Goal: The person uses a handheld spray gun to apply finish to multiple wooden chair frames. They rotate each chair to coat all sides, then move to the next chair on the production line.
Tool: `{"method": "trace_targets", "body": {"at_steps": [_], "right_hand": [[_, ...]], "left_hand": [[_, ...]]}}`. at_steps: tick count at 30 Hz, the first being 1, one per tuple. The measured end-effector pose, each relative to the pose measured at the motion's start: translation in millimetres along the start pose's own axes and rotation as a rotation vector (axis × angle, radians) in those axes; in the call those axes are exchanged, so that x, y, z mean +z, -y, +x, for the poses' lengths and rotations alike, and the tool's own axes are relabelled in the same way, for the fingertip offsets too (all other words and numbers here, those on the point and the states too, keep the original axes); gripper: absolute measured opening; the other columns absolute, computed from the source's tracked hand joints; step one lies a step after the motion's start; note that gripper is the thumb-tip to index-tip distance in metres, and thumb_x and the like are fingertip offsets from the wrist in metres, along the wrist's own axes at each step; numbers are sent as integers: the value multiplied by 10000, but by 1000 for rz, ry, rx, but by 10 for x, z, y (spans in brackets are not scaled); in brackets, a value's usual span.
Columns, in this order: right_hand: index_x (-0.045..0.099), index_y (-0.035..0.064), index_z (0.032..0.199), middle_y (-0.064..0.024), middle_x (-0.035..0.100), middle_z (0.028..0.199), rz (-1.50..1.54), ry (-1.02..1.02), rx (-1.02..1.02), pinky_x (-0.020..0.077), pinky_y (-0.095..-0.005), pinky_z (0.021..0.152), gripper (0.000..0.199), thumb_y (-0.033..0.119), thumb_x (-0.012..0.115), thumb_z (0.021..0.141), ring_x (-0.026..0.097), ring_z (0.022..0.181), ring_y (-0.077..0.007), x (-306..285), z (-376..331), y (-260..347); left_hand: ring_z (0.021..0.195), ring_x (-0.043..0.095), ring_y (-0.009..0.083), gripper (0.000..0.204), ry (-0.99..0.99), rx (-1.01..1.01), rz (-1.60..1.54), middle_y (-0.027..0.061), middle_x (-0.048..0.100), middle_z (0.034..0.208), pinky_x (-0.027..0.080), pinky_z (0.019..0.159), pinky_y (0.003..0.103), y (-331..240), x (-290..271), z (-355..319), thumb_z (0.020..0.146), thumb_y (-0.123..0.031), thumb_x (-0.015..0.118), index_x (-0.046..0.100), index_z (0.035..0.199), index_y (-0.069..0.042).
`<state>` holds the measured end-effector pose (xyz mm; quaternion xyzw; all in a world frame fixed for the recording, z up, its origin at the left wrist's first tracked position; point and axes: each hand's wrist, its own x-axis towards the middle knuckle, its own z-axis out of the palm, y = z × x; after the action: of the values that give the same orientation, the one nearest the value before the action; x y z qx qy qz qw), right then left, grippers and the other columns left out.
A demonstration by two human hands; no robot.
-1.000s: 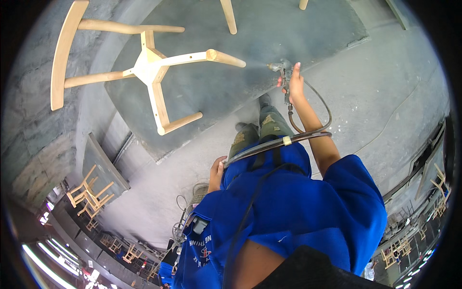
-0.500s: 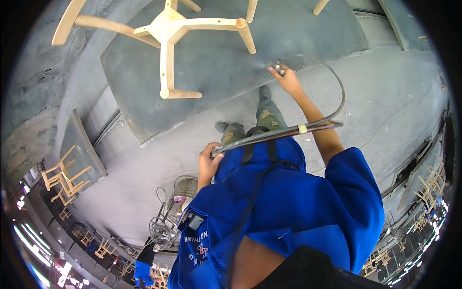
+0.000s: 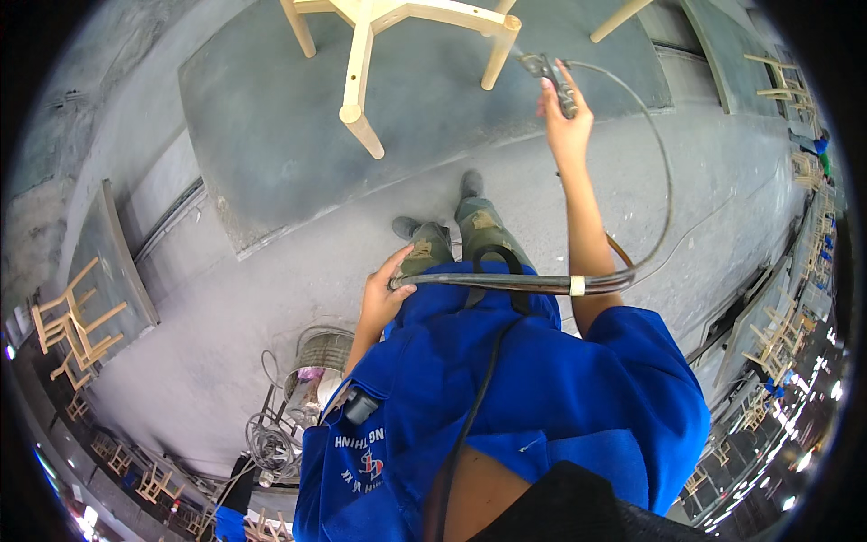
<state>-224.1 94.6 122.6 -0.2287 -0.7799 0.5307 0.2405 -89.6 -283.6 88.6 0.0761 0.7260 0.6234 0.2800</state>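
My right hand (image 3: 567,117) grips the spray gun (image 3: 551,77) near the platform's (image 3: 271,163) far edge, aimed at the chair (image 3: 397,27) leg; left hand (image 3: 384,294) clasps the hose (image 3: 506,283). I'd sweep evenly, hose slack.

White and red printed emblem (image 3: 361,462) on blue shirt front, lower centre

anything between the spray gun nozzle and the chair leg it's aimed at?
Nothing solid. In the head view, only a faint spray haze spans the short gap between the spray gun in the right hand and the chair leg.
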Motion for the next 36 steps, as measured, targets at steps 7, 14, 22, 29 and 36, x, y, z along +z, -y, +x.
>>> {"method": "trace_targets", "body": {"at_steps": [7,14,22,29,36], "right_hand": [[596,12,1371,-9,641,737,262,320,167,358,-194,465,429,183,659,983,569,608,-55,544,-26,163],[566,28,1414,1,652,791,110,807,212,389,-206,517,461,233,614,1003,604,707,-70,50,-111,120],[529,73,1378,-76,643,838,894,660,747,372,-233,447,768,688,240,1018,625,689,-168,224,-455,-657],[584,85,1027,-65,624,705,593,427,1005,363,-269,427,612,665,389,1007,617,603,-175,989,-755,-1691],[635,102,993,-48,647,714,339,272,996,378,-288,432,416,516,589,980,619,553,-160,1422,-1264,-2046]], "left_hand": [[665,480,176,767,-66,-17,157,72,541,736,460,682,292,63,106,-214,695,-123,826,576,1418,-176],[640,459,205,788,-30,-102,108,70,507,702,454,650,309,73,279,-9,669,-146,860,588,1408,-188],[614,534,245,763,-58,-219,225,102,575,688,476,642,336,-234,350,199,679,-270,883,607,1387,-189],[681,643,281,763,-120,-356,360,140,666,768,512,680,377,-386,227,-63,688,-343,889,611,1376,-163],[909,719,330,678,-95,-255,295,208,720,1079,544,804,367,67,-410,-229,749,-311,860,615,1356,-132]]}}
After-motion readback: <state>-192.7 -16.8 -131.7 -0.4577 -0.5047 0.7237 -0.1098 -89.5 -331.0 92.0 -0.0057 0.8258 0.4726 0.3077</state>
